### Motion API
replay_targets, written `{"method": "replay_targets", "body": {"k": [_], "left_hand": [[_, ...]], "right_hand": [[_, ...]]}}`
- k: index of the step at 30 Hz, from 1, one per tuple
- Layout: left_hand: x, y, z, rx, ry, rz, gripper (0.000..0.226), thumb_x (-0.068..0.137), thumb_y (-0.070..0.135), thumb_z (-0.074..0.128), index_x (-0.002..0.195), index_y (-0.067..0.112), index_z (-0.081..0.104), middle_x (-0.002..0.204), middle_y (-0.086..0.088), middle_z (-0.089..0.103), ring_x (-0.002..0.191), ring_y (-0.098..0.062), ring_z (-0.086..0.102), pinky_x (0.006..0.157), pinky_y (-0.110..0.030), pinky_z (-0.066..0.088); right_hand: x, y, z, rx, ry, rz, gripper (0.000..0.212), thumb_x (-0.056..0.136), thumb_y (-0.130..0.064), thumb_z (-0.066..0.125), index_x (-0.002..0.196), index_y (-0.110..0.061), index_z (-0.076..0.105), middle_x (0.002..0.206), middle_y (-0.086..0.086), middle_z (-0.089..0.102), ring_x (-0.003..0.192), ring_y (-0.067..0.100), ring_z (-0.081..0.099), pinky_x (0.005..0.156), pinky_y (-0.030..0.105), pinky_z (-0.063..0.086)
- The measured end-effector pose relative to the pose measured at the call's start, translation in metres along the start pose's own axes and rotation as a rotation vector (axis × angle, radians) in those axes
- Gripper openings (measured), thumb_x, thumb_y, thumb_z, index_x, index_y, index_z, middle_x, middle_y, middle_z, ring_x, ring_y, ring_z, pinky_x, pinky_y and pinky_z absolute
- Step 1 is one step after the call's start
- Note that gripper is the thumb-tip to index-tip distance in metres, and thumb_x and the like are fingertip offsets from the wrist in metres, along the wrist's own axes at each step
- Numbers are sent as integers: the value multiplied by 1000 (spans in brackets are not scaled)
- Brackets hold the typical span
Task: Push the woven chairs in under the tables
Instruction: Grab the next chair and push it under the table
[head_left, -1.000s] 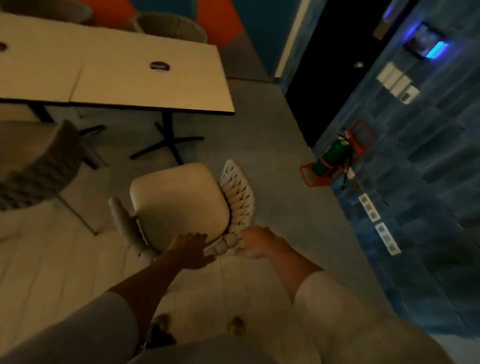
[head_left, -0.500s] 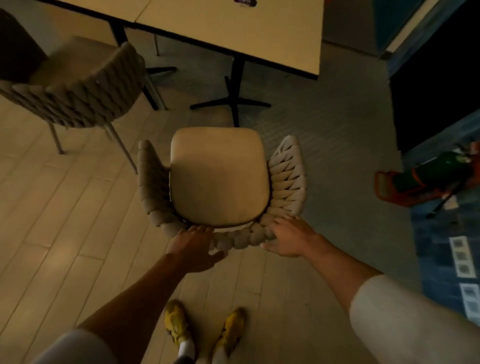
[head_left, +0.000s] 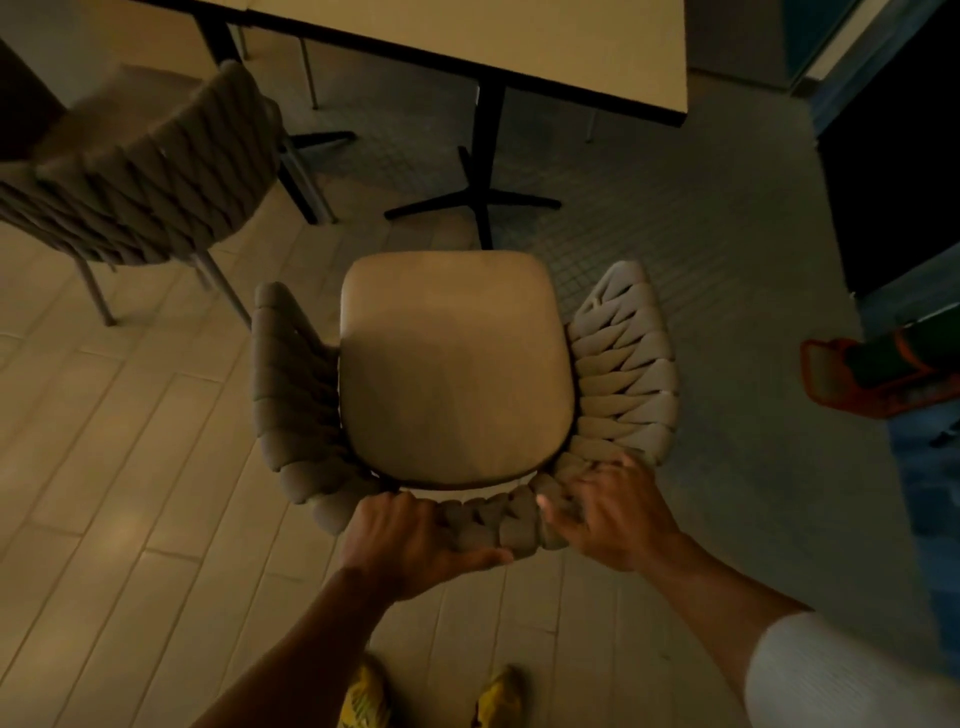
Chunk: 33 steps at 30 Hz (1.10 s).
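A woven chair (head_left: 457, 364) with a beige seat cushion and thick braided arms stands right in front of me, its seat facing the table (head_left: 524, 41). My left hand (head_left: 410, 540) grips the left part of its curved back rim, thumb under the weave. My right hand (head_left: 608, 509) rests on the right part of the rim, fingers bent over the braid and blurred. The front of the seat sits just short of the table's black pedestal foot (head_left: 480, 202). A second woven chair (head_left: 150, 171) stands at the left, partly under the table.
An orange stand holding a green fire extinguisher (head_left: 883, 369) lies on the floor at the right, near a dark doorway (head_left: 893, 171). Pale planks cover the floor on the left, grey carpet lies under the table. My yellow shoes (head_left: 431, 696) show at the bottom.
The chair has turned to face the table squarely and moved closer to its foot. Both hands stayed on the back rim, and the view has tilted down and nearer.
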<state>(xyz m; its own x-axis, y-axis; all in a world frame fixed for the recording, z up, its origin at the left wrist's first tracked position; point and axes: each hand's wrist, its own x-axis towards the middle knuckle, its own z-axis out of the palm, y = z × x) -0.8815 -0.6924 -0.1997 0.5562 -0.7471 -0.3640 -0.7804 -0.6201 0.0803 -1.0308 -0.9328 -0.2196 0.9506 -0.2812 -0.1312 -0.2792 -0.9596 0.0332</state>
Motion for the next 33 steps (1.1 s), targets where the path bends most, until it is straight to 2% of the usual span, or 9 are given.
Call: {"method": "replay_targets", "body": {"k": [3,6,10,14,17,22,27,33], "left_hand": [[-1,-8,-1,-29,22,5,113,54,112,5,93,31,74,73,6,67,71,-16,63,66,-32,52],[1,-25,0,-53,10,-11,114,53,112,6,99,32,73,78,7,66,72,-16,62,68,-31,53],[7,-61,0,-75,2,13,111,53,112,9,115,42,69,92,13,68,81,-13,64,72,-33,54],[12,-100,-10,-73,-26,54,109,53,113,10,123,49,64,98,18,67,83,-8,62,73,-33,54],[17,-125,-19,-49,-13,91,107,53,113,10,121,50,64,101,20,68,91,-7,63,77,-35,54],[33,-160,-30,-8,16,116,107,52,113,10,118,50,66,100,18,71,86,-10,66,76,-33,54],[62,-183,-40,11,33,129,109,53,113,9,117,48,69,90,16,73,77,-10,66,70,-30,53],[94,-198,-53,25,61,137,109,51,113,10,99,39,74,73,11,68,69,-12,63,62,-29,45]], "right_hand": [[7,-12,-4,-3,-3,11,83,96,-78,21,60,-21,71,67,-2,73,70,17,67,91,43,41],[14,-27,-7,-24,-20,36,85,95,-80,20,62,-21,73,69,-1,74,72,18,68,97,45,40],[26,-58,-4,13,28,103,81,95,-80,30,60,-20,72,64,1,72,67,20,68,98,45,41],[42,-93,-5,85,48,144,84,97,-80,26,58,-19,70,60,2,70,66,21,67,100,47,44],[53,-116,-4,75,79,169,80,98,-76,33,55,-18,69,57,3,68,63,22,66,99,49,48],[77,-136,-5,63,151,198,77,99,-71,41,48,-17,63,52,4,64,56,24,62,93,48,50],[107,-139,-13,36,205,237,71,93,-68,55,45,-17,61,49,5,62,51,25,61,87,43,51],[142,-132,-17,18,168,235,68,94,-68,53,49,-18,64,52,4,64,53,24,61,87,42,51]]}}
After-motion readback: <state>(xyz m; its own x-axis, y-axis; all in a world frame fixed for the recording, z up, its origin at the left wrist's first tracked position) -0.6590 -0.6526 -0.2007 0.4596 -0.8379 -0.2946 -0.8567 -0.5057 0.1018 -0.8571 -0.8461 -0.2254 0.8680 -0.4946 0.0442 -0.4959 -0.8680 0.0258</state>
